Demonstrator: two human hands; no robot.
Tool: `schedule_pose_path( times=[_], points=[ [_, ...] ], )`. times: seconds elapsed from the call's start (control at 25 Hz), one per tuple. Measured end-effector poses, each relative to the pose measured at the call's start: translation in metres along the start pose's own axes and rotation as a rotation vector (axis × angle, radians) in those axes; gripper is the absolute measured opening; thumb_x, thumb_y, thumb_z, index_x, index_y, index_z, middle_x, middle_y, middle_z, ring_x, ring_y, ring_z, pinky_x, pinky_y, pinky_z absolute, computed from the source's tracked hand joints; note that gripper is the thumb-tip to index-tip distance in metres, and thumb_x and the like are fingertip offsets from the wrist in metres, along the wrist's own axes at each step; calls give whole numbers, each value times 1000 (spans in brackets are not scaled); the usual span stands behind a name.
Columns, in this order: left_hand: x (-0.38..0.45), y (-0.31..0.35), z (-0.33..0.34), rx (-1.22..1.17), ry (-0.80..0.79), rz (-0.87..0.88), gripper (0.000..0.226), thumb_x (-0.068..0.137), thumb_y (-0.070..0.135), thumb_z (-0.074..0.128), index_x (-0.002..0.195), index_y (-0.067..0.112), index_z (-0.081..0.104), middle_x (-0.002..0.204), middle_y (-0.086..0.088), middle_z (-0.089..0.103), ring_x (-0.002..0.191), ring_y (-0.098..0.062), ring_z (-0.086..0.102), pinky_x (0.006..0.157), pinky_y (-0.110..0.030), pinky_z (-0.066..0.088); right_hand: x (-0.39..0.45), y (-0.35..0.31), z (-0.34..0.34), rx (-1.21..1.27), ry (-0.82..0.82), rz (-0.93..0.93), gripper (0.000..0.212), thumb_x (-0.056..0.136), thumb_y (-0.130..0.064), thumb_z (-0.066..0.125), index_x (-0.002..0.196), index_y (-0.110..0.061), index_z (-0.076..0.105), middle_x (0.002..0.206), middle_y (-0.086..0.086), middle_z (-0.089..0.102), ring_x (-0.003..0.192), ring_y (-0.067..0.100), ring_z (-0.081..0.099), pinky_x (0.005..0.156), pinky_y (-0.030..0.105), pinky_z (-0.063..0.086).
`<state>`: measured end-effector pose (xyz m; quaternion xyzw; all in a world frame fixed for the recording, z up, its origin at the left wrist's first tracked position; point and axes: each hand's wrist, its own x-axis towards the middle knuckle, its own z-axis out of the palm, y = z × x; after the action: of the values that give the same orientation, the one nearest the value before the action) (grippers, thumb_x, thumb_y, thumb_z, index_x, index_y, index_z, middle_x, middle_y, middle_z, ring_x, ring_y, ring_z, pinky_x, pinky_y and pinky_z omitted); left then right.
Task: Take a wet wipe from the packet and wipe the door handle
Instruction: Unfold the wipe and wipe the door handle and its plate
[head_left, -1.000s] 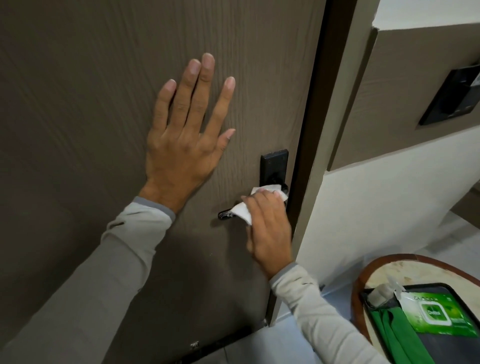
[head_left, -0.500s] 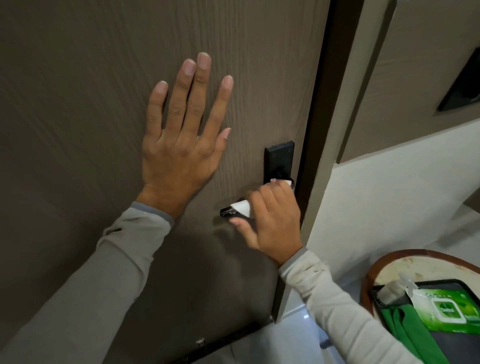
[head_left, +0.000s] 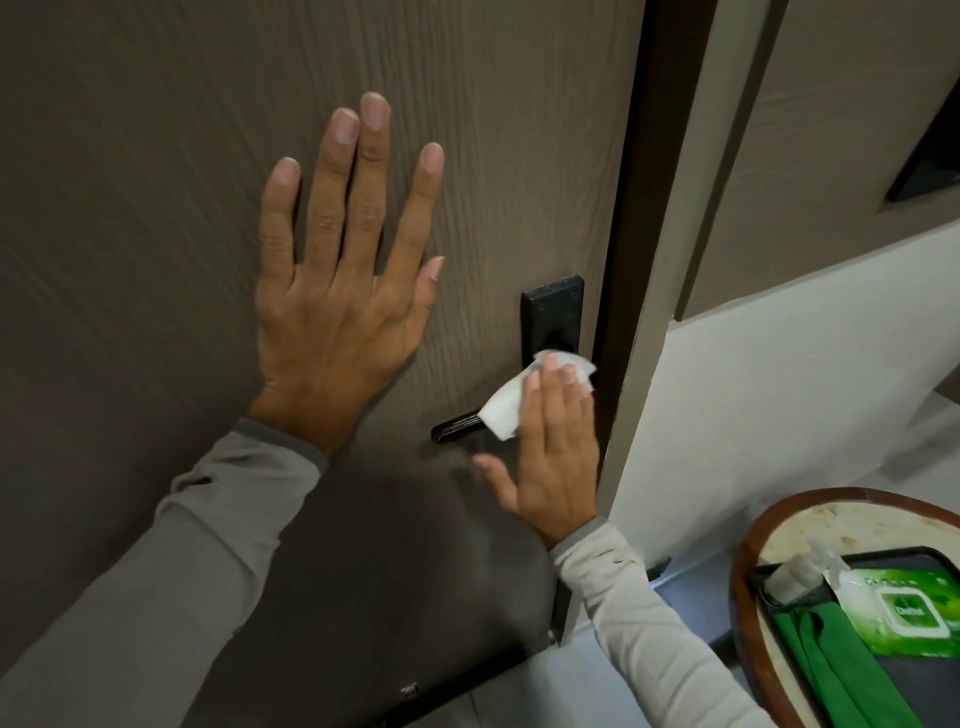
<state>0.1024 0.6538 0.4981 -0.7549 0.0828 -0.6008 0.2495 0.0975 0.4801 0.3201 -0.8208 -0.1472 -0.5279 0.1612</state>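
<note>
A black lever door handle (head_left: 457, 427) juts left from its black backplate (head_left: 552, 317) on a brown wood-grain door (head_left: 156, 156). My right hand (head_left: 553, 452) presses a white wet wipe (head_left: 506, 408) over the handle near the backplate, fingers flat on top and thumb spread below. Only the lever's left tip shows past the wipe. My left hand (head_left: 337, 291) lies flat on the door, fingers spread, left of the handle. The green wet wipe packet (head_left: 906, 608) lies at the lower right.
A round wooden-rimmed table (head_left: 748, 561) stands at the lower right, carrying a black tray (head_left: 883, 558) with a green cloth (head_left: 831, 660) and a small bottle (head_left: 789, 571). The door frame (head_left: 670, 260) and a white wall (head_left: 779, 389) are right of the handle.
My right hand has shifted from gripping around the lever to lying flat over it, fingers now reaching up to the backplate with more wipe showing. My left hand has stayed on the door.
</note>
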Motion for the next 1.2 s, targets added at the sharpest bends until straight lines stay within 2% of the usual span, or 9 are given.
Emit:
schedule_pose_path(
  times=[0.08, 0.2, 0.28, 0.4, 0.48, 0.64, 0.84, 1.04, 1.2],
  points=[
    [1, 3, 0, -5, -8, 16, 59, 116, 44, 37, 166, 14, 30, 162, -24, 41, 150, -38, 40, 122, -55, 24, -4, -22, 7, 40, 27, 134, 91, 102, -71, 27, 164, -8, 3, 171, 18, 12, 164, 26, 1, 135, 41, 4],
    [1, 0, 2, -7, -26, 55, 61, 117, 47, 35, 168, 15, 26, 164, -24, 37, 152, -38, 35, 122, -56, 17, -24, -77, 21, 137, 12, -9, 94, 100, -73, 30, 164, -5, 13, 176, 11, 5, 163, 28, 11, 134, 43, 8],
    [-2, -3, 3, -13, -38, 81, 64, 116, 49, 35, 169, 16, 23, 166, -24, 33, 153, -38, 29, 123, -58, 11, -19, -55, 22, 127, 18, -43, 93, 100, -72, 31, 164, -8, 13, 176, 9, 8, 163, 25, 11, 134, 41, 8],
    [-3, -2, 4, -19, -35, 103, 67, 114, 53, 38, 169, 17, 24, 166, -25, 32, 153, -40, 26, 123, -59, 6, 1, -9, 16, 95, 93, 229, 92, 99, -75, 26, 164, -12, 9, 171, 13, 13, 164, 23, 7, 134, 42, 9],
    [-1, -1, 4, -29, -49, 119, 69, 113, 56, 38, 169, 18, 25, 166, -26, 32, 152, -41, 24, 123, -59, 3, -2, -26, 16, 145, 87, 265, 96, 98, -77, 25, 164, -9, 8, 175, 11, 5, 164, 27, 6, 134, 44, 9],
    [-2, 0, 2, -46, -44, 103, 70, 113, 56, 38, 169, 17, 23, 169, -23, 18, 156, -40, 17, 122, -61, 8, -20, -51, 21, 199, 11, 59, 100, 97, -78, 29, 164, -6, 11, 176, 10, 4, 163, 30, 13, 134, 43, 11],
    [-1, 0, 2, -38, -54, 104, 71, 113, 56, 38, 170, 16, 20, 166, -23, 8, 154, -37, 13, 121, -63, 13, 6, -4, 17, 313, 136, 260, 101, 94, -78, 34, 164, -10, 9, 176, 7, 6, 161, 36, 16, 132, 48, 19],
    [-5, 0, 1, -40, -54, 93, 72, 113, 56, 39, 170, 16, 19, 167, -23, 8, 154, -36, 12, 121, -63, 15, -8, -19, 14, 392, 76, 283, 109, 92, -82, 36, 164, -8, 1, 176, 13, -2, 162, 40, 9, 133, 47, 14],
    [-3, -1, 1, -56, -52, 86, 72, 112, 56, 40, 169, 16, 21, 167, -22, 9, 154, -36, 12, 121, -65, 21, 1, -11, 3, 507, 46, 425, 109, 91, -84, 38, 164, -13, -3, 173, 18, 8, 162, 37, 8, 134, 49, 16]
  ],
)
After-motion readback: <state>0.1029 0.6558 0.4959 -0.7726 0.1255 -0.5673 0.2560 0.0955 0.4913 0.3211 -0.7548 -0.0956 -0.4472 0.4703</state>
